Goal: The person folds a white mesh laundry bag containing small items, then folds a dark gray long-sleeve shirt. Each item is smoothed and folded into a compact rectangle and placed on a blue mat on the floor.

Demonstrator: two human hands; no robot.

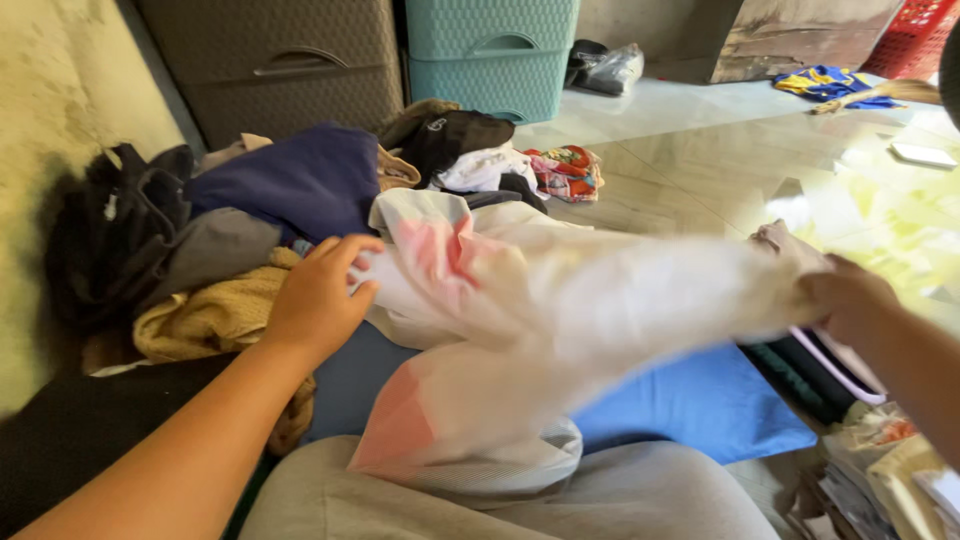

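Observation:
A white and pink garment [560,310] is stretched out in the air in front of me, blurred by motion. My left hand [320,295] grips its left end near the pile of clothes. At the right, my right hand [845,300] holds its other end. The lower part of the garment hangs down onto my lap. Under it lies a blue cloth [700,400].
A heap of mixed clothes [290,190] lies at the left against a wall. Behind it stand a brown drawer unit [290,60] and a teal drawer unit [490,55]. Folded clothes [880,450] are stacked at the lower right. A shiny tiled floor [760,160] stretches beyond.

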